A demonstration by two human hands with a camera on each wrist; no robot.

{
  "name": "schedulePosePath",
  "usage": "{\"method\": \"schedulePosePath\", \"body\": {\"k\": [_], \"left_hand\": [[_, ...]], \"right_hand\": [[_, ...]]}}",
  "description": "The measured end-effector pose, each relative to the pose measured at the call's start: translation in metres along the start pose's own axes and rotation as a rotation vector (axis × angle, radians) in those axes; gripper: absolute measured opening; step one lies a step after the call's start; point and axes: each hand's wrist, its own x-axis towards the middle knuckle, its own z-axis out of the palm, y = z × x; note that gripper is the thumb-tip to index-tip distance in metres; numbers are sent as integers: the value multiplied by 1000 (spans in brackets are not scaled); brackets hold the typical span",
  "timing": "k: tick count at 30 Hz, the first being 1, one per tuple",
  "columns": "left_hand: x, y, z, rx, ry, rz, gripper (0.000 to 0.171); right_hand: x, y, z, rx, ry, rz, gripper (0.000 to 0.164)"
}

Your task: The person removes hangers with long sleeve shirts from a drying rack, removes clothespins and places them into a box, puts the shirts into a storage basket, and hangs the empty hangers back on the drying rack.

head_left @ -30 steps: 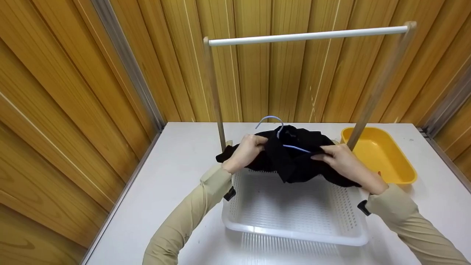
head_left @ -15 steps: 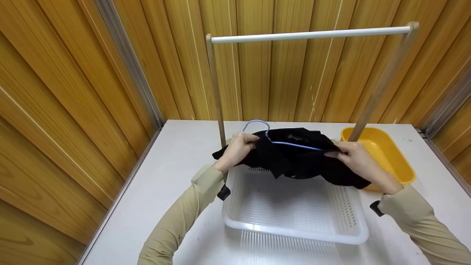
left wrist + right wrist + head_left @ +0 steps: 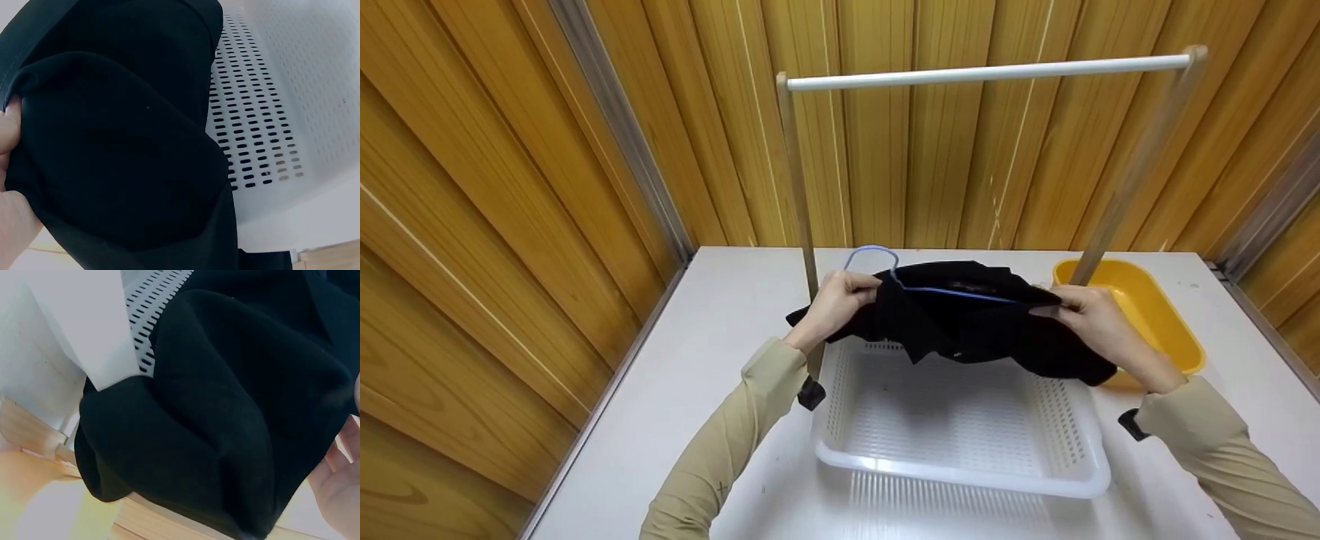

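Observation:
A black shirt (image 3: pixel 960 330) is stretched between my two hands above the white basket (image 3: pixel 960 476). My left hand (image 3: pixel 838 301) pinches the cloth by the neck opening, with the thumb on top. My right hand (image 3: pixel 1099 315) grips the shirt's right shoulder edge. Inside the opening lies a blue hanger (image 3: pixel 952 291); its hook sticks up past the collar beside my left hand. The hanger's ends are hidden in the cloth. The left wrist view shows a fold of the shirt (image 3: pixel 124 146) between my fingers. A sleeve hangs over the basket's rim in the right wrist view.
A rack with a white bar (image 3: pixel 990 73) and wooden posts (image 3: pixel 1136 172) stands behind the basket. A yellow tub (image 3: pixel 1166 322) sits by the right post. Everything stands on a white table (image 3: pixel 682 420), with wood-panelled walls behind and to the left.
My hands have moved apart, the left one leftward and the right one rightward, spreading the shirt. The hanger has shifted left, and its hook with it. More of its bar showed midway.

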Motion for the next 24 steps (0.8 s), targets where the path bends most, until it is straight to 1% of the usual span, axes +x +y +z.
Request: {"method": "schedulePosePath", "body": {"k": [5, 9, 12, 15, 17, 21, 24], "left_hand": [[2, -1, 1, 50, 23, -6, 13], [2, -1, 0, 71, 19, -37, 13], [3, -1, 1, 74, 13, -49, 13], [4, 0, 1, 92, 17, -56, 13], [4, 1, 1, 114, 21, -66, 14], [4, 2, 2, 138, 22, -87, 12], [5, 1, 4, 120, 3, -64, 10]], "right_hand": [[-2, 1, 3, 7, -27, 59, 12], [-2, -5, 8, -13, 15, 60, 15], [1, -16, 10, -33, 64, 54, 28], [7, -28, 11, -27, 89, 65, 43], [12, -36, 13, -11, 98, 98, 49], [16, -45, 17, 34, 135, 196, 48], [15, -45, 19, 34, 159, 259, 45]]}}
